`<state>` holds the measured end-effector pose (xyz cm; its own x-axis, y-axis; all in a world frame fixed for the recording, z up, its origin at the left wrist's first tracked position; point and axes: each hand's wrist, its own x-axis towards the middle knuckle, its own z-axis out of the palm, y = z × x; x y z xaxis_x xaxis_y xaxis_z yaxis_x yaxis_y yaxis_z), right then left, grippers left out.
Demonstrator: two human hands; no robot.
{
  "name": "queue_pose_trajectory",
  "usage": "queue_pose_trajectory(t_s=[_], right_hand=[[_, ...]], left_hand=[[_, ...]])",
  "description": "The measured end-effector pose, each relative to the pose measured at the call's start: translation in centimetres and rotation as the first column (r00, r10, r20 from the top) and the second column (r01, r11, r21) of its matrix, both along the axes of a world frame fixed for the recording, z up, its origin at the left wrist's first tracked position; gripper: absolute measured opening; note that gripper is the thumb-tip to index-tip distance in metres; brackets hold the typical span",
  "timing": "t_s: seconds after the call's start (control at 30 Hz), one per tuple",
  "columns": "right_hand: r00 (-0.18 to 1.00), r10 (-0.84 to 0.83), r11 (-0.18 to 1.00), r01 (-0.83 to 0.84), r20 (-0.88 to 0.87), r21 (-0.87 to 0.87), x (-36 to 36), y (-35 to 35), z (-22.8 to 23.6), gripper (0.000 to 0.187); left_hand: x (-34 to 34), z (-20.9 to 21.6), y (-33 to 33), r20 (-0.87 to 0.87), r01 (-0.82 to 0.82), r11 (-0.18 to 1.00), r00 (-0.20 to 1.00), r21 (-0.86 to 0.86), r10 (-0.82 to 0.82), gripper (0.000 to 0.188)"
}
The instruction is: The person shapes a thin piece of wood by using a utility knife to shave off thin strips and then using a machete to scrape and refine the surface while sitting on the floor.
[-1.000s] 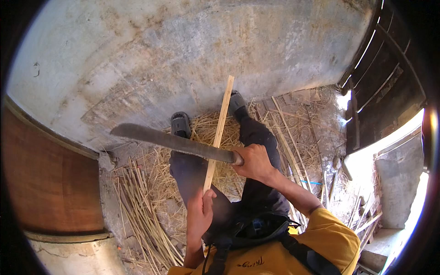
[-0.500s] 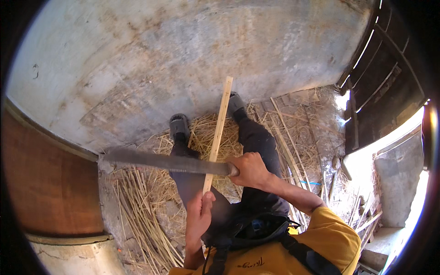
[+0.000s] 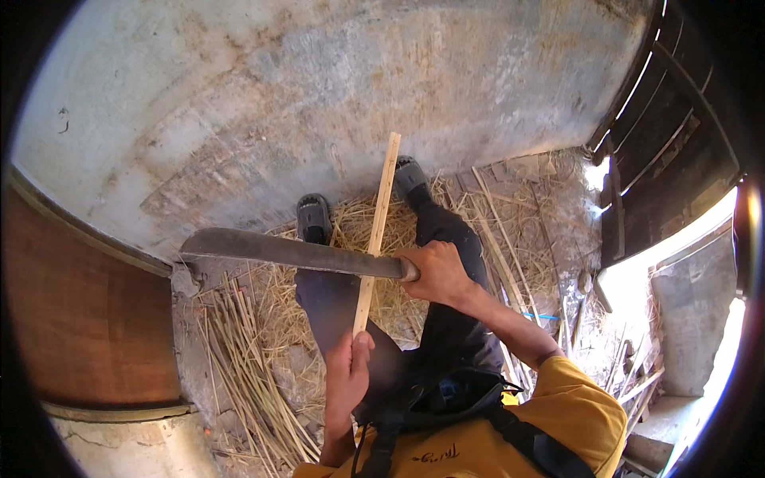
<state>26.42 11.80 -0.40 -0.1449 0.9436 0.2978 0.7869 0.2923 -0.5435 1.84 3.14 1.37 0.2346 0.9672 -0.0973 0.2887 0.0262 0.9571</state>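
Note:
My right hand (image 3: 437, 272) is closed round the handle of a machete (image 3: 291, 253), whose long dark blade points left and broadens toward its tip. The blade lies across a pale, narrow wooden strip (image 3: 383, 195), hiding a short stretch of it. Whether the edge touches the wood, I cannot tell. Gripped near its lower end by my left hand (image 3: 347, 368), thumb along its face, the strip slants up and away between my legs. Its far end is in front of the wall, close to my right shoe.
Bundled thin sticks (image 3: 253, 374) lie on the floor at the left, beside a brown wooden panel (image 3: 88, 311). Straw shavings (image 3: 351, 223) cover the ground round my feet. A stained grey wall (image 3: 358, 88) stands ahead; long strips (image 3: 498, 239) lie at the right.
The machete blade, blurred half a second ago, has moved away from me along the strip and now shows sharply. My left hand and the strip have hardly moved.

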Motion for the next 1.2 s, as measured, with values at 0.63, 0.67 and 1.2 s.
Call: queue_pose_trajectory(t_s=[0.63,0.67,1.2], right_hand=[[0.99,0.072,0.997,-0.071,0.121,-0.009,-0.5,-1.2,-0.3,0.034],[0.99,0.067,0.998,-0.067,0.123,-0.009,0.1,-0.4,-0.6,0.034],[0.997,-0.083,0.989,0.083,-0.006,0.125,1.6,2.7,-0.8,0.028]], left_hand=[[0.1,0.1,-0.2,-0.102,-0.014,1.0,0.995,0.021,0.016,0.035],[0.1,0.0,-0.3,-0.1,-0.009,1.0,0.995,0.021,0.011,0.035],[-1.8,-1.0,-1.6,-0.159,-0.007,0.998,0.987,0.065,0.017,0.024]])
